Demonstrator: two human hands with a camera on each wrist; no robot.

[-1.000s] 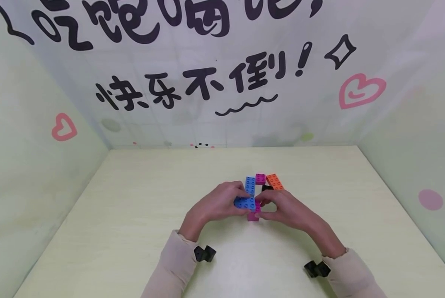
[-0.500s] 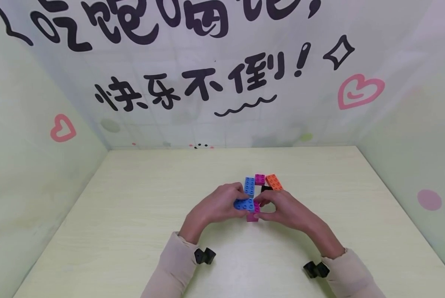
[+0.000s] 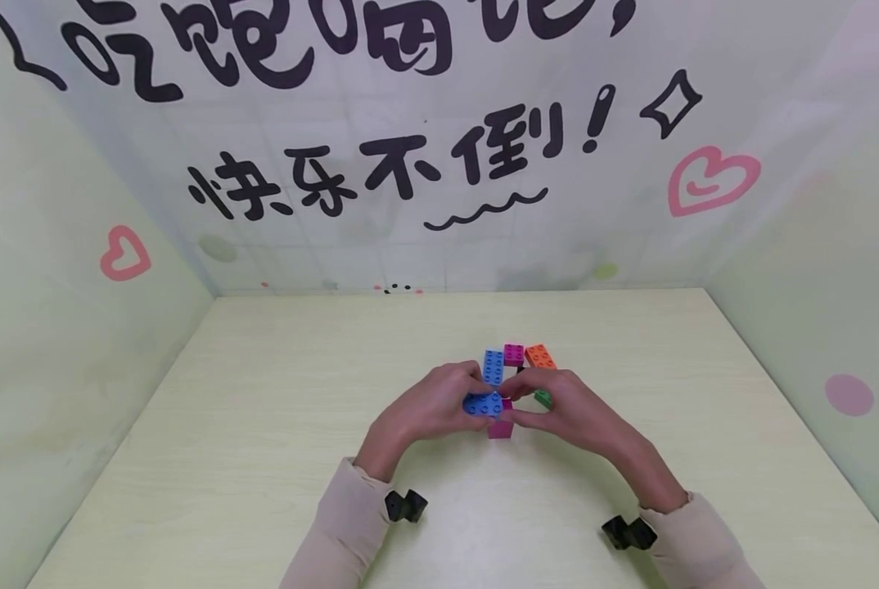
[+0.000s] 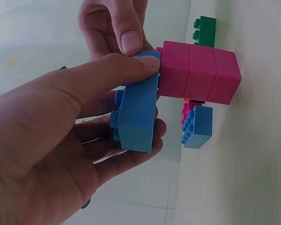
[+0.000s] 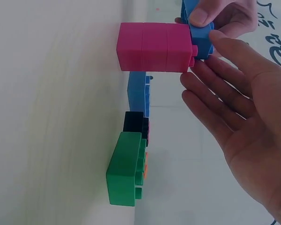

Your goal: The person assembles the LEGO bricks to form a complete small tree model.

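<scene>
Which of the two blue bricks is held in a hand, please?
The blue brick at the top of the pink stack: the left hand holds it, while the other blue brick rests on the table.

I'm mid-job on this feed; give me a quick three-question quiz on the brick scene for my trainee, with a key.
1. How many bricks make up the pink tower?
2. True or false: the left hand is holding nothing.
3. Which colour of brick lies on the table: A yellow, B green, C white?

Key: 1. Three. 2. False; it holds a blue brick. 3. B, the green brick.
</scene>
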